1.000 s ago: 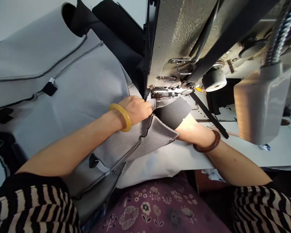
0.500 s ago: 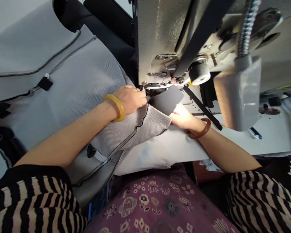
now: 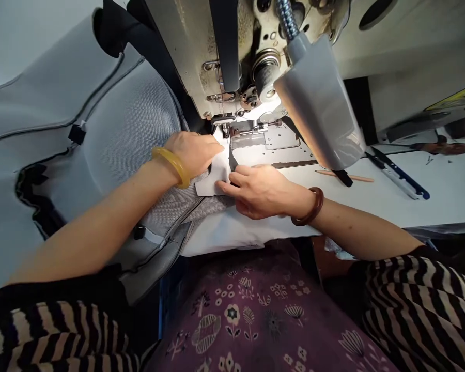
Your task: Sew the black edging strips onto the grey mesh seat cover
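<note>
My left hand lies on the large grey mesh fabric, its fingers stretched flat onto the edge of a small white-faced piece. That piece rests on the grey fabric and reaches up to the presser foot of a sewing machine. My right hand is closed, with thumb and bent fingers pinching the right edge of the white-faced piece, where a dark strip shows. Its lower fingertips are hidden. Dark piping seams run along the grey fabric below my hands.
A grey lamp head hangs over the machine bed to the right. A pencil, blue-handled snips and a tool with a brown handle lie on the white table. Grey fabric spreads over the left side.
The dark grey piece at the presser foot no longer shows; a white face is up there instead. My right hand has moved left and down, onto its edge. The view has shifted right.
</note>
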Tool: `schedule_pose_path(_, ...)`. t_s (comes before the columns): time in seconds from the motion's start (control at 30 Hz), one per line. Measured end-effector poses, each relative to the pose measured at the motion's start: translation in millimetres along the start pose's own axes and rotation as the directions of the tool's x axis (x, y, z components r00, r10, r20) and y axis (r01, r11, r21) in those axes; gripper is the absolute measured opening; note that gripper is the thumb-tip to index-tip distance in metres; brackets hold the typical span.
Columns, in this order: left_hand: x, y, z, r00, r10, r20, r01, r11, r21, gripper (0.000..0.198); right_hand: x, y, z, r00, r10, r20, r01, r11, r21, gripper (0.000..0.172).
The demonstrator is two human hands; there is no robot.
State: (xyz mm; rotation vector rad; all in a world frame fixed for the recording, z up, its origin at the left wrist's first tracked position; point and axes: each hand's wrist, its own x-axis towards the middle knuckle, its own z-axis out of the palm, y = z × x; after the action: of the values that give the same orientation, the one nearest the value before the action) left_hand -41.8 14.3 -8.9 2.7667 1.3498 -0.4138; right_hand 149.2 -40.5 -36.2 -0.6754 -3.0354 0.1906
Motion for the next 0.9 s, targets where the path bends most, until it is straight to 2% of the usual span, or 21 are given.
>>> schedule_pose_path(0.1, -6, 8, 6.1, 1.000, -0.026, 0.013, 0.025, 0.996, 0.083, 0.036, -4, 8, -6, 1.000, 0.006, -0.018, -0.005, 0.998, 0.069, 0.037)
schedule_pose_path(0.17, -7, 10, 11.8, 0.998, 0.022, -0.064, -0.016, 0.995, 0.098, 0.034, -7, 11, -11, 0.999, 0.042, 0.005, -0.043, 0.990, 0.132, 0.042)
schedule_pose_path(0.23, -4, 8, 17.9, 0.984, 0.100, -0.147, -0.084, 0.990, 0.112, 0.031, -9, 12, -15, 0.995, 0.084, 0.058, -0.091, 0.987, 0.134, 0.040)
schedule_pose_path(0.37, 6, -1, 26.5, 0.916, 0.279, -0.289, -0.252, 0.959, 0.130, 0.023, -6, 11, -16, 0.983, 0.133, 0.130, -0.137, 0.990, 0.024, 0.035)
schedule_pose_path(0.57, 11, -5, 27.5, 0.828, 0.387, -0.407, -0.368, 0.921, 0.127, 0.021, 0, 11, -16, 0.981, 0.157, 0.114, -0.154, 0.987, -0.037, 0.028)
schedule_pose_path(0.67, 15, -7, 26.7, 0.795, 0.422, -0.435, -0.388, 0.906, 0.169, 0.020, -1, 14, -13, 0.987, 0.152, 0.044, -0.150, 0.987, -0.055, 0.026)
schedule_pose_path(0.8, 22, -15, 25.6, 0.800, 0.440, -0.409, -0.390, 0.898, 0.203, 0.022, 0, 20, -3, 0.986, 0.119, -0.121, -0.131, 0.986, -0.101, 0.024)
schedule_pose_path(0.9, 27, -20, 24.7, 0.797, 0.454, -0.398, -0.396, 0.891, 0.222, 0.023, 3, 23, 1, 0.981, 0.147, -0.127, -0.163, 0.978, -0.129, 0.022)
